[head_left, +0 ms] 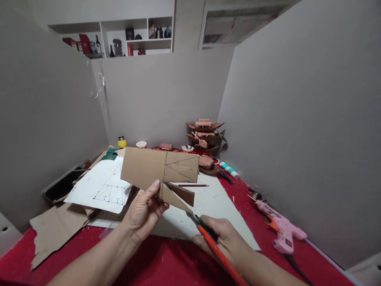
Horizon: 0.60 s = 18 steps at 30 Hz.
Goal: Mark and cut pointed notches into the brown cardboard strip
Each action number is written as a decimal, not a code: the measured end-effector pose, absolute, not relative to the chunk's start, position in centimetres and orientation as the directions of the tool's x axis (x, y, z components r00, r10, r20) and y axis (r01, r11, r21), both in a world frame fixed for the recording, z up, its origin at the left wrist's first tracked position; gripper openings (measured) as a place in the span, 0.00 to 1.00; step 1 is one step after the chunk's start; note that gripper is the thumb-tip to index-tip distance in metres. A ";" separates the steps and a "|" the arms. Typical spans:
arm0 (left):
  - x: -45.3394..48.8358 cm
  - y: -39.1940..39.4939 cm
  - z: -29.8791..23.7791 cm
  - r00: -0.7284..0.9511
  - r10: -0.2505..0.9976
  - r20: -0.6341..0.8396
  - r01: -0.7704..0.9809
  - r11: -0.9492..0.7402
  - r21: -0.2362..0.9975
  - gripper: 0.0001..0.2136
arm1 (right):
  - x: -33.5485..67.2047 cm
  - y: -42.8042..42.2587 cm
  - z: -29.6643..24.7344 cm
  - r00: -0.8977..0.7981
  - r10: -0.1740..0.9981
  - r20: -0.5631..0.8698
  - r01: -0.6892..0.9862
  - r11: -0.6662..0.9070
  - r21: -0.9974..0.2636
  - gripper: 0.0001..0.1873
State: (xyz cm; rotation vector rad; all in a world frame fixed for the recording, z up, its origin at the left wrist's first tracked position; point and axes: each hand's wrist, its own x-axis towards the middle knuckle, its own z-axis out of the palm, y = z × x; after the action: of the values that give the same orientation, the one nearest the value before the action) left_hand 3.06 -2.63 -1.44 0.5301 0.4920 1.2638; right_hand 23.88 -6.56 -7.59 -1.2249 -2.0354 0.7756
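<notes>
My left hand (146,208) pinches the lower edge of a brown cardboard piece (145,165), thumb on the near face. Dark pencil lines form a long triangle on the cardboard's right half. My right hand (222,238) is wrapped round scissors (205,234) with an orange-red and a green handle. Their blades reach up and left into the cardboard's lower right part, close to my left thumb. Along the cut, a narrow flap (184,194) of cardboard stands bent away. A thin dark pencil (193,185) lies behind the flap.
A white board (232,214) lies on the red table (166,262). To the left are a drawn paper template (98,182) and torn cardboard (56,226). A pink glue gun (281,224) lies right. Stacked model boats (205,137), a paper cup (141,144) and a yellow jar (122,142) stand behind.
</notes>
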 end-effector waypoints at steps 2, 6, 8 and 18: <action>3.0 -2.7 -1.5 0.244 0.968 -0.056 -0.750 0.224 0.622 0.04 | 24.0 -6.5 -7.6 -0.356 0.900 0.253 0.563 0.422 -0.710 0.17; 2.7 -2.6 -1.5 0.274 0.960 -0.050 -0.756 0.248 0.606 0.03 | 24.2 -6.5 -7.4 -0.344 0.878 0.333 0.620 0.479 -0.622 0.17; 2.6 -2.6 -1.4 0.266 0.962 -0.064 -0.769 0.252 0.588 0.03 | 24.3 -6.4 -7.3 -0.331 0.874 0.357 0.644 0.485 -0.591 0.17; 2.8 -2.8 -0.8 0.251 0.964 -0.089 -0.784 0.257 0.566 0.05 | 24.3 -6.2 -7.1 -0.324 0.861 0.391 0.716 0.494 -0.494 0.13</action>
State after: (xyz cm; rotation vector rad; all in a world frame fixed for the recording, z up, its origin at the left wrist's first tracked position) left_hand 2.78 -2.77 -0.81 0.4543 0.4687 1.2456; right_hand 24.33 -6.24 -7.13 -1.2905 -2.1236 0.3062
